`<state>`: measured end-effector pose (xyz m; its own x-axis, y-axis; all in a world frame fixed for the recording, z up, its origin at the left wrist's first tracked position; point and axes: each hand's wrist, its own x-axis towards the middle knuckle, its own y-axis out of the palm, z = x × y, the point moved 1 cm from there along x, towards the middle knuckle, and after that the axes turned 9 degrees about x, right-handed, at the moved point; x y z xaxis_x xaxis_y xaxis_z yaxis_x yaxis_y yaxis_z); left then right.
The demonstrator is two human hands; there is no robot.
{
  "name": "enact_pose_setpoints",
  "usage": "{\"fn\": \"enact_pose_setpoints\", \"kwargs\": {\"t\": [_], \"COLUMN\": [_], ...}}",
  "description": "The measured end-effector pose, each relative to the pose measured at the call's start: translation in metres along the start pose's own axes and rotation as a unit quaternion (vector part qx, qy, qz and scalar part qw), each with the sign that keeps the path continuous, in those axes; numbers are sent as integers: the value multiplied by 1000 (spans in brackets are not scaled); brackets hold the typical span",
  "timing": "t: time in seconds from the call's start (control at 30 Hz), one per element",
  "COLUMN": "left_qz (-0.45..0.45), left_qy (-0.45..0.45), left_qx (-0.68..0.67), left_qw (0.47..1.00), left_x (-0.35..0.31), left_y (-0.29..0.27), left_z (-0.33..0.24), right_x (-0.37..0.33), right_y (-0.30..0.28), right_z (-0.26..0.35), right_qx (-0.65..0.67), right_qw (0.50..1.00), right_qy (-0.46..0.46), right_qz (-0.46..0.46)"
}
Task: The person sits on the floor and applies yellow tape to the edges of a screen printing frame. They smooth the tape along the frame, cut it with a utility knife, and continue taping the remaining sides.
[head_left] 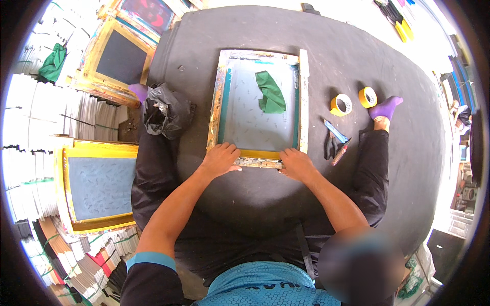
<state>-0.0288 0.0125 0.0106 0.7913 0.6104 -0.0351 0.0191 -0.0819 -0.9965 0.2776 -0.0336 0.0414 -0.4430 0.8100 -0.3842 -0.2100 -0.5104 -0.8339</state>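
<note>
1. Across most of the picture, a smooth, matt dark grey surface (pixel 326 56).
2. At upper centre, over that surface, a rectangular wooden frame (pixel 303 102), long axis running top to bottom with a slight lean, one short end toward the lower edge; wood rough, crusted with paint.
3. Inside, fine grey mesh (pixel 242 112), faintly speckled, teal along both long sides, with a yellow strip (pixel 260 154) across the near end.
4. At left, another frame (pixel 60 183), yellow and glossy.
5. At upper left, a crumpled black plastic bag (pixel 171 115).
6. At centre, left hand (pixel 219 159) and right hand (pixel 298 164), each grasping the near bar by a corner, fingers over the top.
7. On the mesh, a creased green cloth (pixel 273 94).
8. At right, black pliers (pixel 328 148) beside a slim blue tool (pixel 336 130).
9. Just above, two ring-shaped yellow tape rolls (pixel 334 105).
</note>
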Motion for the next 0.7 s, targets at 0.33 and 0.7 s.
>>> {"fn": "enact_pose_setpoints", "kwargs": {"t": [0.33,0.7], "left_qz": [8,-161], "left_qy": [-26,-121], "left_qx": [27,-5], "left_qw": [999,979], "left_x": [-15,-53], "left_y": [4,-30], "left_z": [-36,-26], "right_x": [-27,-30], "right_y": [22,17], "right_z": [-5,9], "right_qx": [-29,-42], "right_qw": [999,998], "right_qy": [-3,38], "right_qz": [-33,-10]}}
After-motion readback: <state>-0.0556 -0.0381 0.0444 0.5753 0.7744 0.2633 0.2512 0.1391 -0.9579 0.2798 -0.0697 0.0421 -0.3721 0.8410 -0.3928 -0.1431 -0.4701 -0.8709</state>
